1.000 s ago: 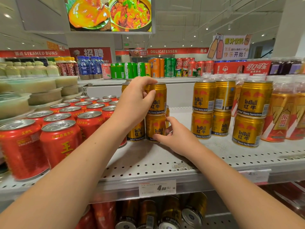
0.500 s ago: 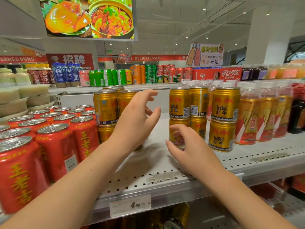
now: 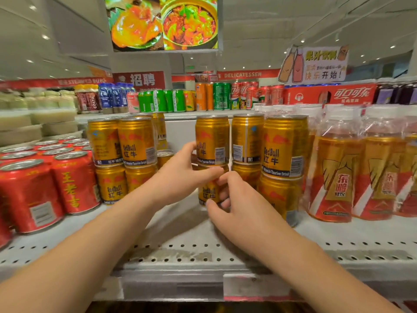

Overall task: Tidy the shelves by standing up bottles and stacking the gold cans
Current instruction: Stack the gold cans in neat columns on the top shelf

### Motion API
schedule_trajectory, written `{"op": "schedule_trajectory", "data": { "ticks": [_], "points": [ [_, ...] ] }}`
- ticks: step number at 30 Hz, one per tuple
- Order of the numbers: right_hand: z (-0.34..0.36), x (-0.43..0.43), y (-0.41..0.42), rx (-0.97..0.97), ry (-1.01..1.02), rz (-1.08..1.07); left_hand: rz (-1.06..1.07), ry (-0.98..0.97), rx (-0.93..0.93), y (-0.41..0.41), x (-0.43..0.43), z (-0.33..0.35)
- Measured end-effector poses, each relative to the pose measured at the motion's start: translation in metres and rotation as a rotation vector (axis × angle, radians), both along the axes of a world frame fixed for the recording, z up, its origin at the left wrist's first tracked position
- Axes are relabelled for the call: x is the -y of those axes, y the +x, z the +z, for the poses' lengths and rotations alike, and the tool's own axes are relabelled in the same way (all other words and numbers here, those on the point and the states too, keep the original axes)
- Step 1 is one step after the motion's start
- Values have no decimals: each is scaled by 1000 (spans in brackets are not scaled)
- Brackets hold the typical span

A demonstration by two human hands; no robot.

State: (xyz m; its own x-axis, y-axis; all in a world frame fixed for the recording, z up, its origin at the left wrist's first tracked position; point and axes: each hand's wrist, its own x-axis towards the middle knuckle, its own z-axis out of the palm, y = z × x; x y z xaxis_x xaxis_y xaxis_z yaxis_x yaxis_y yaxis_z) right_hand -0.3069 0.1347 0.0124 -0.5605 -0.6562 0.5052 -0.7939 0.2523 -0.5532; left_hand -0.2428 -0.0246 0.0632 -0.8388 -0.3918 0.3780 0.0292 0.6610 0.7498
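At the left of the frame, red cans (image 3: 45, 188) crowded the shelf (image 3: 180, 245), with two-high gold stacks (image 3: 126, 159) just beside them. Near centre, the left hand (image 3: 180, 175) held the upper can (image 3: 212, 141) of the middle stack, fingers curled at its left side and thumb lying across the seam. The lower can (image 3: 208, 193) stood on the shelf, half hidden by both hands. The right hand (image 3: 234, 204) gripped it, fingers curled round its right side, thumb near its base. More gold cans (image 3: 282, 154) stood just beside, then wrapped bottles (image 3: 338, 172), upright at the far right.
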Motion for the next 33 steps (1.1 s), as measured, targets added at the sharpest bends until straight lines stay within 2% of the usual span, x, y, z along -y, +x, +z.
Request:
{"op": "schedule_trajectory", "data": {
  "ticks": [5, 8, 12, 14, 16, 18, 23, 28, 33],
  "points": [
    [5, -3, -2, -12, 92, 109, 135, -16, 22, 17, -9, 4],
    [14, -1, -7, -68, 185, 70, 158, 1, 32, 25, -10, 10],
    [21, 14, -8, -6, 247, 83, 166, -42, 123, 37, -15, 21],
    [22, 23, -10, 58, 238, 111, 251, -150, 95, 45, -15, 30],
    [22, 31, -14, 115, 236, 121, 352, -318, -53, 54, -11, 42],
    [22, 38, -19, 159, 233, 122, 323, -462, -167, 61, -9, 56],
    [26, 54, -18, 136, 206, 88, 265, -663, -37, 54, 3, 77],
    [20, 70, -11, 97, 148, 91, 285, -665, -55, 49, 19, 79],
    [20, 83, -12, 126, 172, 104, 283, -660, -60, 50, 27, 79]
  ]
}}
